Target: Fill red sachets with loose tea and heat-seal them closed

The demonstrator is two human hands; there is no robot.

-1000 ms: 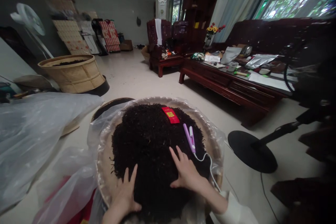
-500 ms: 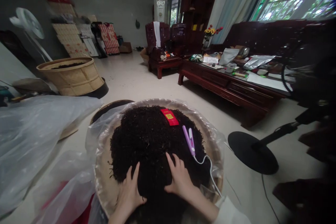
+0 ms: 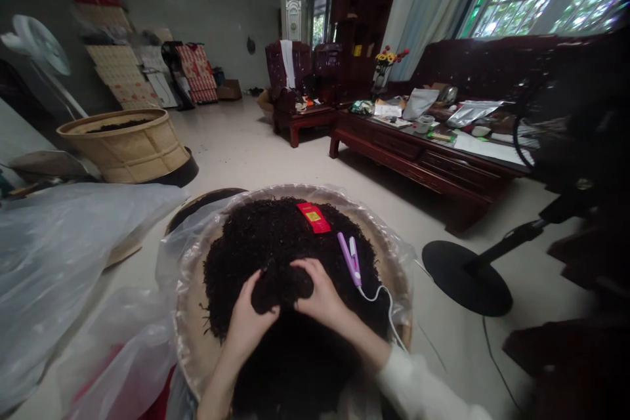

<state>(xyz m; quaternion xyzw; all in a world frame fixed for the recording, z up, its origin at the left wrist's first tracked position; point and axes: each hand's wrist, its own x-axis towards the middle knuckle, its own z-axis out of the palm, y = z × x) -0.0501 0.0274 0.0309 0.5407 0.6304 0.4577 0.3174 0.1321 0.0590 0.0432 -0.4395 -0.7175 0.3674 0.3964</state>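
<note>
A heap of dark, dry, twisted tea leaves (image 3: 256, 230) fills much of a round, plastic-lined basket (image 3: 189, 341) before me. My left hand (image 3: 252, 315) and my right hand (image 3: 319, 294) face each other over the heap, fingers curled around a dark clump of the leaves between them. Some fingertips are hidden by the leaves. On the heap's far side lies a red packet (image 3: 314, 217) with a yellow label. Right of my right hand rests a small purple hair-straightener-like sealer (image 3: 350, 261), its white cord running over the rim.
Clear plastic sheeting (image 3: 83, 243) spreads on the left. Behind it stands a tall woven basket (image 3: 132, 147) of dark leaves near a white fan (image 3: 42, 44). At right are a black round stand base (image 3: 465, 275) and a dark wooden table (image 3: 413, 151) with pouches and papers.
Both hands have moved forward and closer together, and their fingers have curled around a clump of tea leaves. The view has shifted slightly to the right.
</note>
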